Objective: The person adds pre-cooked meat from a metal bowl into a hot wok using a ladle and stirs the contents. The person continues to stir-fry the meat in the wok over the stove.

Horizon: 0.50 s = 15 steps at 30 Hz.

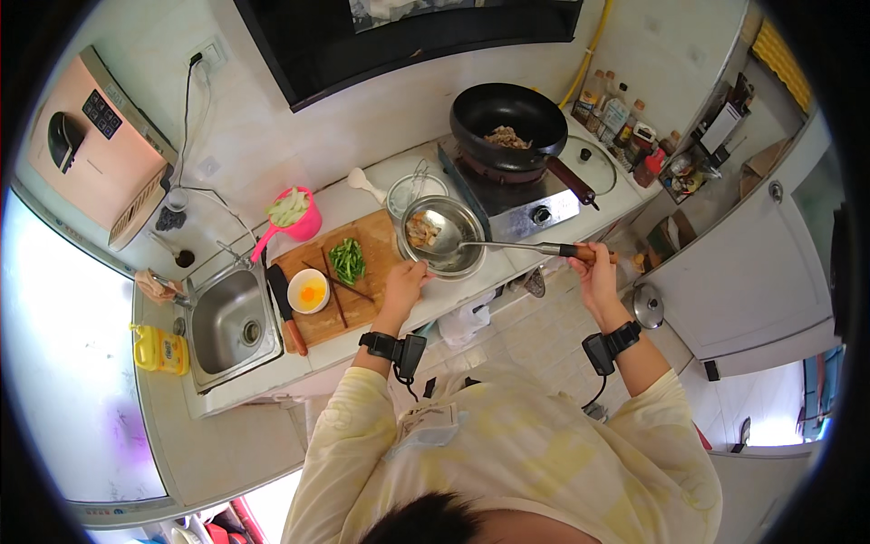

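My left hand (406,284) grips the near-left rim of a stainless steel bowl (474,219) at the counter's edge, right of the cutting board. Cooked, browned pieces of food (421,230) lie in the bowl's left side. My right hand (596,275) is closed around the wooden handle of a metal wok spatula or ladle (510,245). Its shaft reaches left over the rim, and its head is inside the bowl. Behind, a black wok (476,109) sits on the gas stove (530,216) with a small heap of cooked, shredded food (508,138) in it.
The wooden cutting board (380,234) bears chopped green peppers (347,261), chopsticks (334,289), a bowl of egg (309,291) and a kitchen knife (288,311). Left of it is a sink (224,326). A pink dipper (299,221) holds pale slices. A glass lid (598,166) lies beside the stove.
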Each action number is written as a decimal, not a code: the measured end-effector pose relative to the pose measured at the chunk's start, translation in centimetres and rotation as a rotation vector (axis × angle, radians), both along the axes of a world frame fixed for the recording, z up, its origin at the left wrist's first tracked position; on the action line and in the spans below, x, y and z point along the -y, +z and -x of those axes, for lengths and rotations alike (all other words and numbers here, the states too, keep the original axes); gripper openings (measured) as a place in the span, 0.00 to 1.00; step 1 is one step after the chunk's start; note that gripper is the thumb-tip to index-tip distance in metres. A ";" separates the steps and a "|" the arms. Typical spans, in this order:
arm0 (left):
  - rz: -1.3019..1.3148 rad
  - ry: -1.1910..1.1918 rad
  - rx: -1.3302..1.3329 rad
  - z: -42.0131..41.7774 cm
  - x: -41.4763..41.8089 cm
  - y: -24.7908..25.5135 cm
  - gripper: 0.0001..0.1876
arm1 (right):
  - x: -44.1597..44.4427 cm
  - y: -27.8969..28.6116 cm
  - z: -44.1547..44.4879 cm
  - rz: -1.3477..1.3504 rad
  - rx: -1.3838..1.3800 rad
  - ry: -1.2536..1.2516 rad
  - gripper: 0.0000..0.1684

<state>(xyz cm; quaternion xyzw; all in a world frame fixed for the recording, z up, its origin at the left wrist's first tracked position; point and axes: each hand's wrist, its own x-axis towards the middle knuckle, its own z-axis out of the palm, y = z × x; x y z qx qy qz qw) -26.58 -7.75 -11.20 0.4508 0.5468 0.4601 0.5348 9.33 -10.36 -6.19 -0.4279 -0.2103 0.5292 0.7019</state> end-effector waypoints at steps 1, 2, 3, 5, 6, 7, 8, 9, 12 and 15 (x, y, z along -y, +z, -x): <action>0.009 -0.002 0.008 -0.2 -0.1 0.3 0.16 | 0.0 0.0 -0.2 -0.001 -0.007 -0.001 0.12; 0.030 -0.013 -0.003 -0.3 -0.3 0.2 0.16 | 0.0 0.0 -0.3 -0.001 -0.013 -0.002 0.12; 0.051 -0.024 -0.015 -0.3 -0.6 0.2 0.15 | 0.0 0.1 -0.5 0.002 -0.027 -0.015 0.12; 0.068 -0.018 0.024 -0.6 -1.0 0.1 0.15 | 0.1 0.4 -0.7 0.009 -0.055 -0.040 0.12; 0.064 0.000 0.075 -1.0 -0.9 0.5 0.15 | 0.2 0.5 -0.9 0.008 -0.062 -0.050 0.12; 0.060 0.019 0.127 -1.3 -0.9 0.8 0.14 | 0.4 0.7 -1.2 0.007 -0.068 -0.060 0.13; 0.038 0.037 0.176 -1.7 -1.0 0.9 0.14 | 0.6 0.9 -1.4 0.006 -0.074 -0.071 0.13; 0.016 0.056 0.224 -2.1 -1.1 1.0 0.14 | 0.9 1.5 -1.5 -0.002 -0.075 -0.078 0.13; 0.014 0.075 0.307 -2.7 -1.8 1.7 0.13 | 1.7 3.6 -2.3 -0.021 -0.072 -0.108 0.13; 0.009 0.050 0.362 -3.2 -2.6 2.1 0.13 | 1.8 6.2 -3.7 -0.058 -0.049 -0.162 0.13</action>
